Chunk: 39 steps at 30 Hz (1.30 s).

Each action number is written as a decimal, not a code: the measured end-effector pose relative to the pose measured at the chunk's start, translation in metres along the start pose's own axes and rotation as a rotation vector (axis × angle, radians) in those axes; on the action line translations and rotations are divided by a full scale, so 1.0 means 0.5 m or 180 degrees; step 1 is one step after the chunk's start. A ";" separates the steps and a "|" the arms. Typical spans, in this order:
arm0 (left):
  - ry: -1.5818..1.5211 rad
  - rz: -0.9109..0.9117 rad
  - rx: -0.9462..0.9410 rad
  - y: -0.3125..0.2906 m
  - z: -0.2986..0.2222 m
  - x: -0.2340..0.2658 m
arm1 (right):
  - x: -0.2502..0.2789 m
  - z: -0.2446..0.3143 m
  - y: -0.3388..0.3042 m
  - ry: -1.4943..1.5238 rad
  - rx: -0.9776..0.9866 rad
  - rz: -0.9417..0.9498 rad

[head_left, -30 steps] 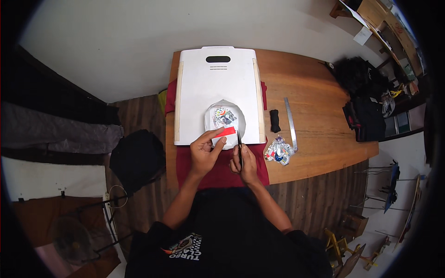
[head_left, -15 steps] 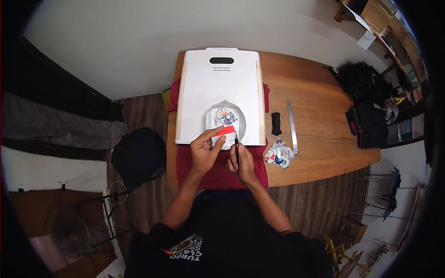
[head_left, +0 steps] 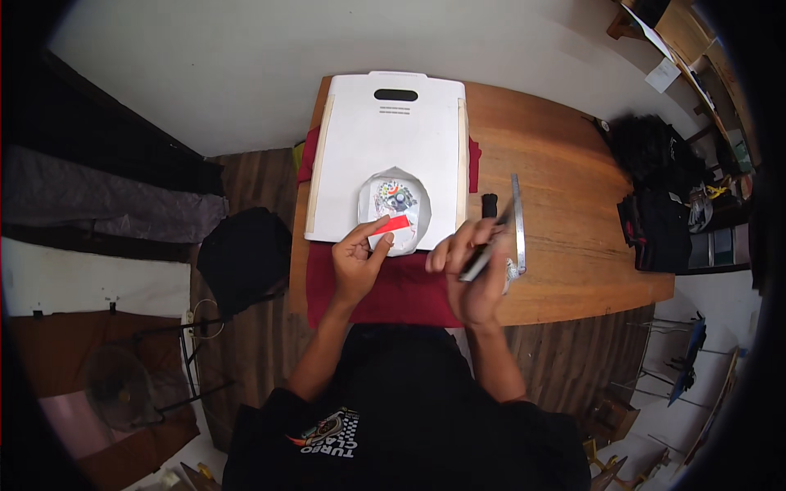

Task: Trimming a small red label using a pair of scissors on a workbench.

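My left hand (head_left: 357,263) pinches a small red-and-white flat piece (head_left: 396,225) between thumb and fingers. It holds the piece over the near part of a shallow white round dish (head_left: 422,214), where colourful printed bits lie. To the right, my right hand (head_left: 477,286) is raised over the table, its fingers curled round a slim dark tool (head_left: 481,257). Motion blurs the tool, so its kind is unclear. Beneath the dish is a white board (head_left: 385,139) with an oval slot at its far end. A dark red cloth (head_left: 377,295) shows under the board and toward me.
Right of the board on the wooden table (head_left: 565,204) lie a metal ruler (head_left: 520,221) and a black bundle (head_left: 489,204). My right hand partly covers a pile of shiny scraps (head_left: 511,277). Dark folded clothes (head_left: 652,233) sit at the right, and a black-covered seat (head_left: 246,258) stands left.
My right hand has moved away from the red-and-white piece, rightward and upward, carrying the dark tool. My left hand still holds the piece over the dish. The view has shifted slightly.
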State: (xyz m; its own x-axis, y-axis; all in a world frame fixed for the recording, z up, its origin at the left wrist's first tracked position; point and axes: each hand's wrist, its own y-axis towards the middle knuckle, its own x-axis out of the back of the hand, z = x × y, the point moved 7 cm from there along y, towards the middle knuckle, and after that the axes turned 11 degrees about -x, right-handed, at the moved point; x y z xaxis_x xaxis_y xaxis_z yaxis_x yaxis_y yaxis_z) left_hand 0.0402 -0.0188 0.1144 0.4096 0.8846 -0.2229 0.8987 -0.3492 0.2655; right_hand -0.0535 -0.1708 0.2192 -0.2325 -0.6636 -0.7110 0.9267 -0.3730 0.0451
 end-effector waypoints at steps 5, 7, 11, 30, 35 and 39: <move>-0.0035 -0.0510 0.1586 -0.037 -0.012 -0.011 | -0.197 0.132 -0.041 0.1612 -0.0879 0.0688; -0.0061 -0.0221 0.0307 -0.025 -0.003 -0.006 | -0.185 0.143 -0.043 0.1567 -0.0647 0.0572; 0.0114 -0.0167 0.0030 -0.018 -0.011 -0.019 | -0.150 0.159 -0.045 0.1479 -0.0159 0.0326; 0.0249 -0.0412 0.0138 0.005 0.029 -0.015 | 0.209 -0.262 -0.037 -0.1251 -0.1487 0.0252; 0.0387 -0.0391 0.0178 0.002 0.056 0.004 | 0.202 -0.279 -0.027 -0.1130 -0.1602 0.0273; 0.0263 -0.0399 0.0322 0.007 0.033 -0.006 | 0.196 -0.272 -0.022 -0.0940 -0.1541 0.0207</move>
State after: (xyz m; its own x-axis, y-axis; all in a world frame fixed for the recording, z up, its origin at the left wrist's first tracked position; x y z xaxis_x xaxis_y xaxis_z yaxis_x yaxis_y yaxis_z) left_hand 0.0446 -0.0279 0.1004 0.2827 0.9441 -0.1694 0.9548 -0.2601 0.1439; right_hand -0.0464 -0.1436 0.0537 -0.1787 -0.8543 -0.4881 0.9553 -0.0318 -0.2940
